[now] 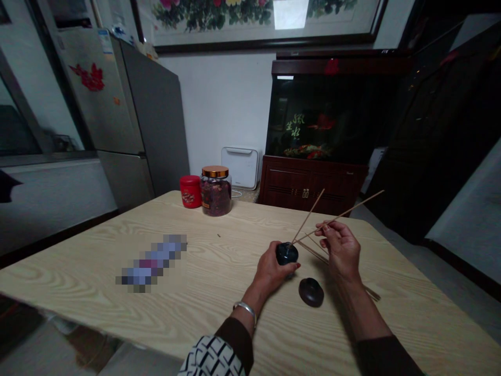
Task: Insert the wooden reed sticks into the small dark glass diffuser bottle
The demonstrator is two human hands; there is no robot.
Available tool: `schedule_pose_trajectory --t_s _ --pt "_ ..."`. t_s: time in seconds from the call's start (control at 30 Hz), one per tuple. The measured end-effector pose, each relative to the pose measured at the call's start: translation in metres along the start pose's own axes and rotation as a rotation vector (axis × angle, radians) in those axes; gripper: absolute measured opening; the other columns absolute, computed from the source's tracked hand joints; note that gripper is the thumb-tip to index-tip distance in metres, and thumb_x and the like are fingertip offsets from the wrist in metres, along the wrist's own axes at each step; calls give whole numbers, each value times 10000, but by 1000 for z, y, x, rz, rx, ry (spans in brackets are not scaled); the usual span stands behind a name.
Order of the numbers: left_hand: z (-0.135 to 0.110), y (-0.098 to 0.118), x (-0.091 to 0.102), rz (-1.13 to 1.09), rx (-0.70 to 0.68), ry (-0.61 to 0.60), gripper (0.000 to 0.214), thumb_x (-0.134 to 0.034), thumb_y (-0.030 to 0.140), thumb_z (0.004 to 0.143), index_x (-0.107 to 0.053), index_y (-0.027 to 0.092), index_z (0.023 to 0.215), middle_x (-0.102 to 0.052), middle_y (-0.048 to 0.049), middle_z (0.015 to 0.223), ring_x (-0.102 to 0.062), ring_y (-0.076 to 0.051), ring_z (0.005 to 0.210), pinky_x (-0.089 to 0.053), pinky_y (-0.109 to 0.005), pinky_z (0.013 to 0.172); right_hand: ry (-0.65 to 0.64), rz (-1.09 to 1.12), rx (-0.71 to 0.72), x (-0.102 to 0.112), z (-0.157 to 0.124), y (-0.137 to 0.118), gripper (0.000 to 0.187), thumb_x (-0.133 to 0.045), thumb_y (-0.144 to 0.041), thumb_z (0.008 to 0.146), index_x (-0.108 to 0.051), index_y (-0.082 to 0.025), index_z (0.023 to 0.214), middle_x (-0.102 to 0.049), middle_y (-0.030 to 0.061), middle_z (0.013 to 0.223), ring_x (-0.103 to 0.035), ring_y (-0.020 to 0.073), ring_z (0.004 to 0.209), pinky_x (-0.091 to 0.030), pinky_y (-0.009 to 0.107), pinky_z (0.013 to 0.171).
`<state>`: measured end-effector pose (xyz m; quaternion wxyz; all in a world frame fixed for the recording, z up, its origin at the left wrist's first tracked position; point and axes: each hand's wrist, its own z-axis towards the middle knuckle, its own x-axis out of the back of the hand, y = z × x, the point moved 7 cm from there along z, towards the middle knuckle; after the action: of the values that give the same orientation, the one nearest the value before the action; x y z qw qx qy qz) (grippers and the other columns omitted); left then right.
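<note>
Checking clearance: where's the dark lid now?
Head view: the dark lid lies on the wooden table, between the left hand and right forearm, just below the small dark jar.

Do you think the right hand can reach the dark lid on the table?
Probably yes: the right hand sits close beside the dark lid with nothing between, though its fingers hold thin wooden sticks.

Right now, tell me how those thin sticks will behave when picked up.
Probably stiff: the sticks in the right hand stand out straight with no visible sag. Being so thin, they are likely light and could snap if bent hard. The loose sticks lying flat may roll if pushed, though they are too thin here to judge their shape.
</note>
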<state>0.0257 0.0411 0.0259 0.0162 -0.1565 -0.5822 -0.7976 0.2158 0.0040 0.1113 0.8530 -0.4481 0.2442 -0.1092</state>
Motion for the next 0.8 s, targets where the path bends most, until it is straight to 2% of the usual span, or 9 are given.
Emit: schedule_pose_trajectory --t_s 0.27,0.43,0.57,0.67,0.73,0.8 --pt "1 -2 0 -7 -19 15 618 -843 419 617 -560 202 1121 -670 -49 958 -618 -205 847 -484 -297 761 -1 -121 115 -10 -1 -15 246 -723 -356 801 -630 -171 933 -704 62 878 -637 130 688 -425 193 493" --pt "1 -2 0 -12 -11 15 632 -847 434 604 -562 210 1121 -669 -39 951 -616 -202 846 -480 -293 770 -125 -195 53 -26 -5 -2 265 -707 -389 808 -619 -181 946 -713 64 879 -632 137 689 -435 205 510" --pt "1 -1 0 25 -15 8 617 -836 423 618 -556 213 1126 -668 -34 963 -607 -196 837 -468 -285 750 -241 -255 -4 -38 -11 15 289 -697 -431 806 -629 -189 947 -708 50 886 -632 148 703 -504 269 637" --pt "1 -1 1 45 -3 8 605 -829 417 621 -556 214 1120 -667 -26 950 -603 -196 832 -463 -283 747 -321 -381 -17 -45 -17 23 303 -696 -463 797 -651 -183 905 -683 30 815 -606 150 672 -492 282 652" --pt "1 -2 1 34 2 10 600 -829 416 618 -559 215 1114 -667 -25 944 -605 -199 835 -463 -283 753 -361 -444 -30 -43 -17 25 319 -678 -485 804 -661 -182 903 -665 19 769 -590 149 646 -474 276 632" --pt "1 -1 1 9 -5 11 606 -833 423 613 -562 215 1115 -668 -30 953 -609 -202 845 -465 -282 760 -334 -489 -20 -30 -10 24 345 -632 -512 826 -664 -182 919 -662 20 752 -588 153 636 -469 280 628"
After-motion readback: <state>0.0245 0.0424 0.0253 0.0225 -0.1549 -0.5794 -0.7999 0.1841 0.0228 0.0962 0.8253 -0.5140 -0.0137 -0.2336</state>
